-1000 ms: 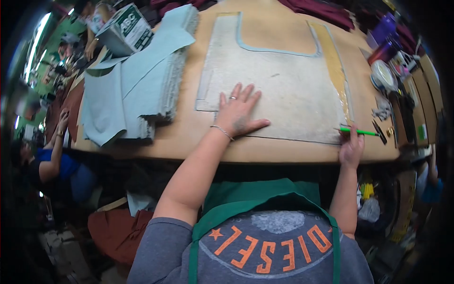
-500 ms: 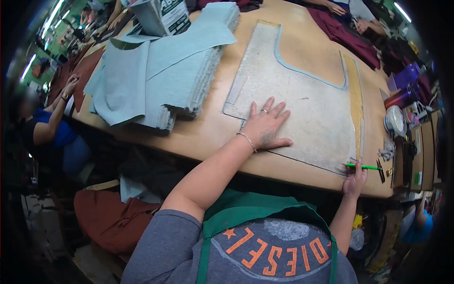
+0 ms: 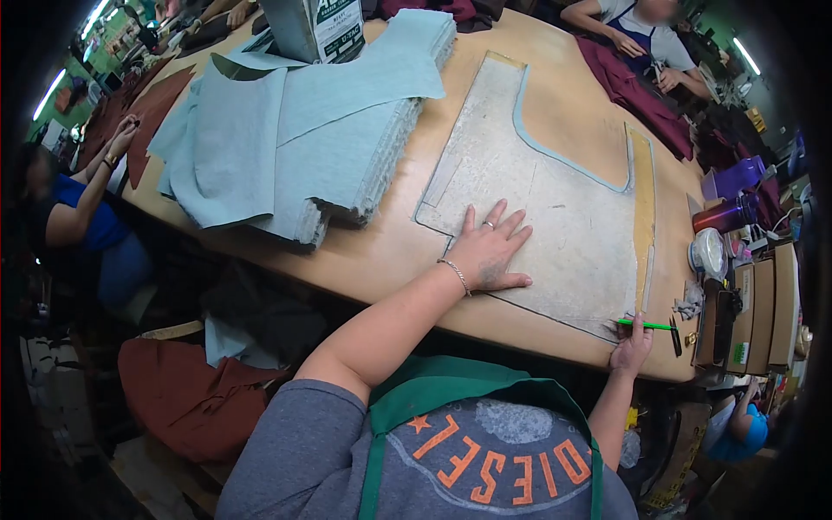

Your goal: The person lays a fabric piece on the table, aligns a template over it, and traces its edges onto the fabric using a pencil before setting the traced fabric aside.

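So the pale board (image 3: 572, 251) is lying flat on the bench (image 3: 381, 269), right under the left hand (image 3: 491, 253). That hand is open, palm down with the fingers spread, and it sits on the board's near edge over toward the left. Most of the board stretches out past the fingertips and off to the right. It's got a big curved cutout on the far side with blue edging (image 3: 568, 171), plus a yellow strip (image 3: 643, 208) running down the right arm of it.

The right hand (image 3: 633, 348) is down at the board's near right corner, fingers closed around a green pen (image 3: 652, 326). The pen lies pretty much sideways, dark end pointing left over that corner. Can't tell if the tip actually touches anything.

Left of the board, just a bit apart from it, there's a thick stack of light blue cloth (image 3: 338, 130) with a metal can (image 3: 299, 30) at its far end. Over on the right side you've got a crumpled grey rag (image 3: 690, 299), a purple tumbler (image 3: 724, 214) and some cardboard boxes (image 3: 763, 303).
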`<state>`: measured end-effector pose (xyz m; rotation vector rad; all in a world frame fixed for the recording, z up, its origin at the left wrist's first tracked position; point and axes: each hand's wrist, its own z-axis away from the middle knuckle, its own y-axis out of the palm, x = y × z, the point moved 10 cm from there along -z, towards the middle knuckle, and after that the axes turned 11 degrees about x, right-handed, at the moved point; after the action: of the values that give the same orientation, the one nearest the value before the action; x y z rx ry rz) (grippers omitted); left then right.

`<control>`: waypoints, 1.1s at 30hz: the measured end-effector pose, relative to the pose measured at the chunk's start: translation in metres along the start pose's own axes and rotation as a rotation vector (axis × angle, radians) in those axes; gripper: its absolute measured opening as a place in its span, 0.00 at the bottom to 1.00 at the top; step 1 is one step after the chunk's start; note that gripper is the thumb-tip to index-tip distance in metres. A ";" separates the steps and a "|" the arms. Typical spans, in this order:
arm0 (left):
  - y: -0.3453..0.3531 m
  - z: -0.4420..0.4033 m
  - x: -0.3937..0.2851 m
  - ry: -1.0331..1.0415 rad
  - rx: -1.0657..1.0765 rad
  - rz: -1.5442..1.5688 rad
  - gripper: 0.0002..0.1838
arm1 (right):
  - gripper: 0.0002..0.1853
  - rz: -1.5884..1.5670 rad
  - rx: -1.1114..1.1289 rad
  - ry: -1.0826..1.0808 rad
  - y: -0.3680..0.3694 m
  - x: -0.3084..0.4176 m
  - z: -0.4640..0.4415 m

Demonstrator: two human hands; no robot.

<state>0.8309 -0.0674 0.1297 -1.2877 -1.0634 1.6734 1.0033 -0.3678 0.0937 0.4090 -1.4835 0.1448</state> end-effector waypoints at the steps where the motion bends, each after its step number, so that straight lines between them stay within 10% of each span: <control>1: -0.001 0.000 0.001 0.004 0.007 0.004 0.41 | 0.07 0.027 -0.007 0.022 0.004 0.002 -0.002; 6: -0.019 -0.002 0.029 -0.064 -0.212 0.082 0.36 | 0.07 0.097 0.371 0.027 0.140 0.035 -0.024; 14: 0.014 -0.019 0.057 -0.212 0.035 -0.002 0.31 | 0.13 0.553 1.093 -0.073 0.423 -0.029 0.010; 33: -0.004 -0.012 0.053 -0.240 -0.072 -0.017 0.31 | 0.11 0.723 1.109 -0.211 0.461 -0.040 -0.012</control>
<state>0.8323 -0.0156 0.1134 -1.1385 -1.2809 1.8246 0.8538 0.0680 0.1349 0.7526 -1.5927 1.5773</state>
